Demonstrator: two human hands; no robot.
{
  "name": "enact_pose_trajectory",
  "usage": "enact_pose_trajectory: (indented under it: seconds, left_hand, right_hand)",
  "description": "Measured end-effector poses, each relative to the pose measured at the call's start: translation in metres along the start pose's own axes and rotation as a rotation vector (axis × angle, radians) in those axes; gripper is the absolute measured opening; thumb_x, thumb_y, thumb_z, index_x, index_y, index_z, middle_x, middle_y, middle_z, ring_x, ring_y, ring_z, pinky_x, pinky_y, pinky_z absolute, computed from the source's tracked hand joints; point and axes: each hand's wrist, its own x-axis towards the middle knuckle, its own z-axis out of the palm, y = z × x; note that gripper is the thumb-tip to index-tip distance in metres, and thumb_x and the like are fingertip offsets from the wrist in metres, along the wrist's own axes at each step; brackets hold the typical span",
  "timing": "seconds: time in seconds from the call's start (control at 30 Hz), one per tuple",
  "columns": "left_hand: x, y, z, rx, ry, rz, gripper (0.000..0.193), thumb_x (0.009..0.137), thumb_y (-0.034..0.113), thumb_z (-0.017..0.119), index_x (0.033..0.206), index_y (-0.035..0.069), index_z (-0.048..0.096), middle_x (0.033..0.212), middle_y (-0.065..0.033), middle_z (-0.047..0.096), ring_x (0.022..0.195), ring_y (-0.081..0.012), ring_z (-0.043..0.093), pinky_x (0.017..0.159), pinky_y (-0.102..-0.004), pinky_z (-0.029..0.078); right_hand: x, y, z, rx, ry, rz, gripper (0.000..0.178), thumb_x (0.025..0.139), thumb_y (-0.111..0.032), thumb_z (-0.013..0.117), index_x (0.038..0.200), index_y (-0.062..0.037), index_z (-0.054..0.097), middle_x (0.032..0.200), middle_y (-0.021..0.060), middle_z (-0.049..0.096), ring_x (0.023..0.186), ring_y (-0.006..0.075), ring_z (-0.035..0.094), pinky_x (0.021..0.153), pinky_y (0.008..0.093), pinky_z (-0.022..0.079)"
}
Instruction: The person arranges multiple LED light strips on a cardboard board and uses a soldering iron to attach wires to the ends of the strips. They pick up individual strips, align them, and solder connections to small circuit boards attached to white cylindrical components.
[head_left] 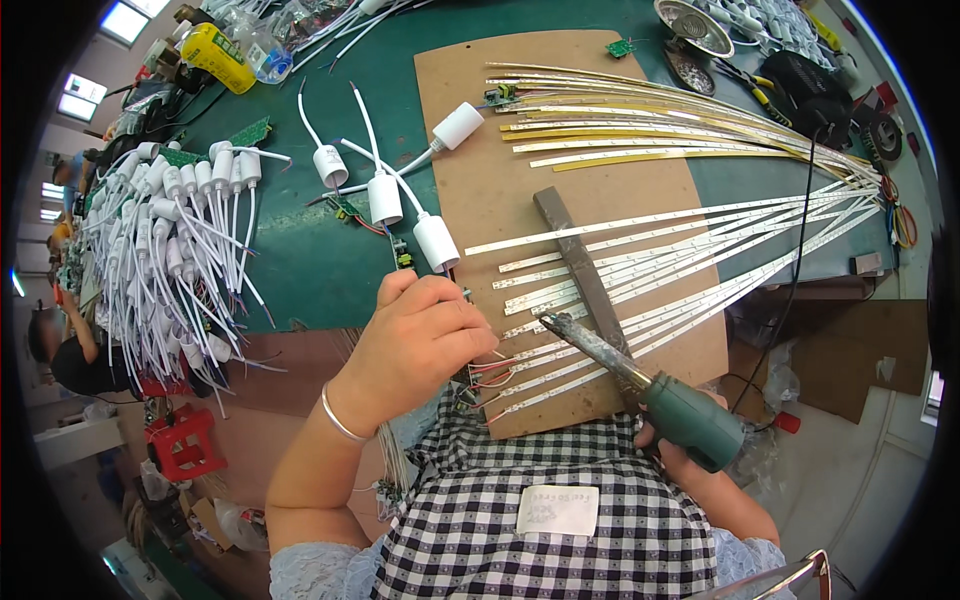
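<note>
The brown board [470,130] lies on the green table [300,260], and I describe all places from this board. At its near left corner the left hand [425,340] is closed, pinching something small; I think it is the thin red wires [490,372] at the ends of the white light strips [640,290], but the fingers hide the exact grip. At the near edge, right of that hand, the right hand [685,455] grips the green handle of a soldering iron [640,375], and its tip points to the strip ends, very near the left fingers. This is the main risk, in my opinion: if the tip slips, it can burn the fingers or melt the wire cover. The strips are kept flat by a dark metal bar [580,265] across the middle of the board; if they are pulled, they may slide under it and the joint may break. The iron's black cord [805,230] crosses the strips at the right side and could drag them. White plug caps [400,190] lie at the left edge.
</note>
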Motion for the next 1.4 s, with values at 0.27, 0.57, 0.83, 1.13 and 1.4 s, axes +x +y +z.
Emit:
enact_pose_trajectory:
  seconds: [0.27,0.57,0.83,1.13,1.4]
  left_hand:
    - [0.007,0.015,0.013,0.062,0.082,-0.154,0.021,0.062,0.006,0.075,0.077,0.015,0.062,0.087,0.0053,0.062,0.09,-0.0196,0.054,0.086,-0.038,0.036]
    - [0.009,0.016,0.017,-0.016,0.09,-0.161,0.021,0.063,0.002,0.072,0.077,0.012,0.061,0.096,0.0023,0.062,0.095,-0.0233,0.054,0.088,-0.0402,0.039]
    - [0.008,0.016,0.015,0.002,0.078,-0.168,0.02,0.063,0.003,0.072,0.076,0.013,0.061,0.097,0.0034,0.062,0.096,-0.0226,0.053,0.087,-0.0402,0.038]
    - [0.008,0.016,0.016,0.016,0.082,-0.174,0.019,0.063,0.004,0.073,0.075,0.013,0.061,0.097,0.0044,0.062,0.096,-0.0217,0.053,0.087,-0.0399,0.037]
    - [0.007,0.014,0.017,0.013,0.074,-0.157,0.018,0.064,0.009,0.073,0.078,0.014,0.062,0.098,0.0032,0.062,0.096,-0.0218,0.053,0.086,-0.0405,0.037]
  right_hand:
    - [0.0,0.0,0.003,0.02,0.008,0.034,0.022,0.087,-0.018,0.061,0.099,0.0009,0.064,0.072,0.0066,0.065,0.06,0.0167,0.066,0.059,0.0288,0.052]
    - [0.0,0.0,0.011,-0.144,0.02,0.037,0.036,0.091,-0.036,0.06,0.09,0.0002,0.064,0.062,0.005,0.065,0.056,0.0165,0.065,0.057,0.0287,0.052]
    - [0.001,0.002,0.012,-0.159,-0.015,0.023,0.034,0.091,-0.033,0.06,0.088,0.0001,0.065,0.067,0.0058,0.065,0.057,0.0175,0.065,0.055,0.0287,0.051]
    - [-0.001,0.005,0.012,-0.325,0.011,-0.162,0.024,0.09,-0.025,0.061,0.093,-0.002,0.066,0.07,0.0047,0.066,0.059,0.0184,0.066,0.059,0.0306,0.052]
    - [0.004,-0.014,0.009,-0.252,0.094,0.076,0.041,0.095,-0.043,0.054,0.085,-0.0043,0.066,0.061,0.0036,0.066,0.059,0.0171,0.066,0.058,0.031,0.052]
